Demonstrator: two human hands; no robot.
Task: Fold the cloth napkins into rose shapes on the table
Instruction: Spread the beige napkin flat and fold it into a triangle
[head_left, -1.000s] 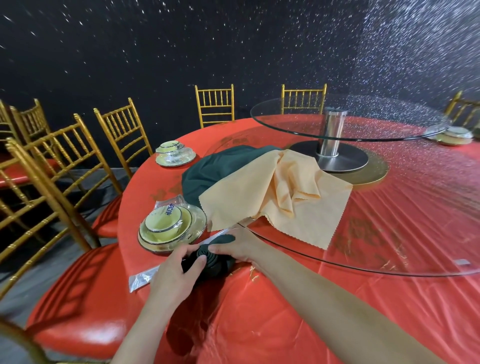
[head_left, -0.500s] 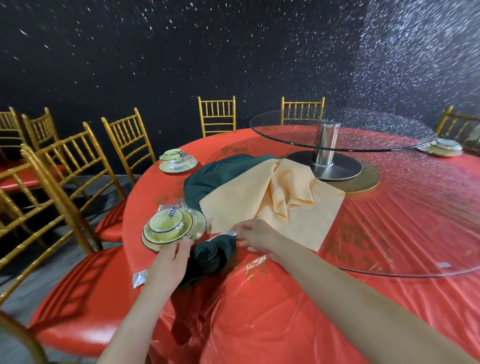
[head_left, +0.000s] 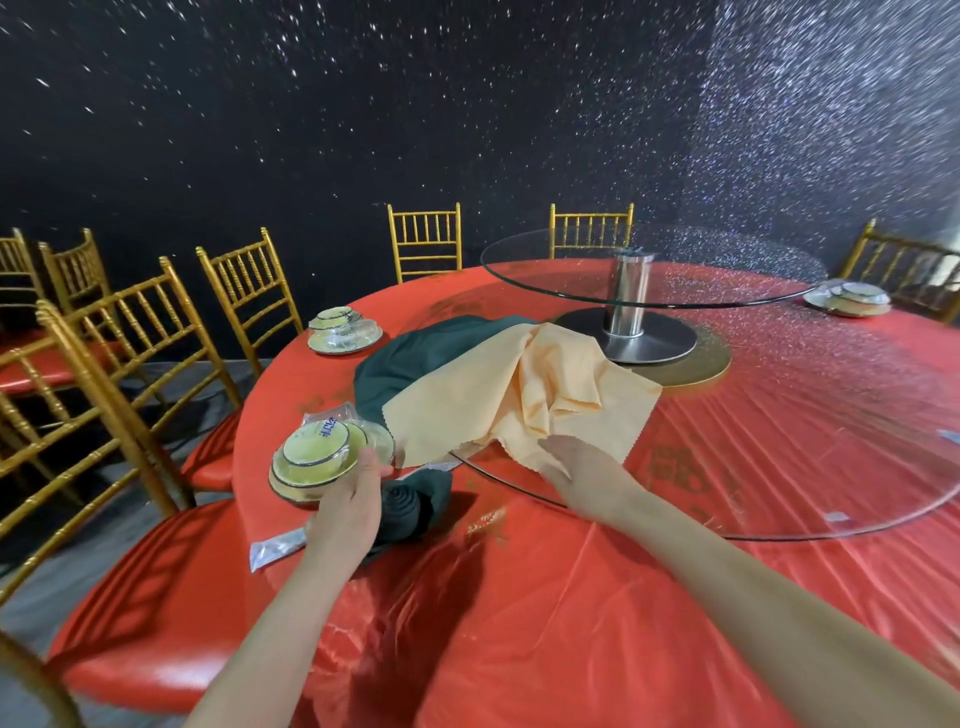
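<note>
Off the near rim of the glass turntable (head_left: 831, 441): rolled green napkin (head_left: 410, 506), coiled like a rose, lying on the red tablecloth (head_left: 571, 634).
Left hand (head_left: 348, 512): fingers loose and extended, gripping nothing, just left of the roll, outside the rim.
Right hand (head_left: 576, 467): fingers straight, resting on the peach napkin at the rim.
Peach napkin (head_left: 519, 400): crumpled, spread over the turntable's left part, overhanging its rim.
Loose green napkin (head_left: 415, 364): under the peach one, turntable's left side.
Stacked dish set (head_left: 317, 467): off the left rim.

Green rose (head_left: 405, 506) released — right hand (head_left: 576, 467) moved to peach napkin (head_left: 519, 395)
</note>
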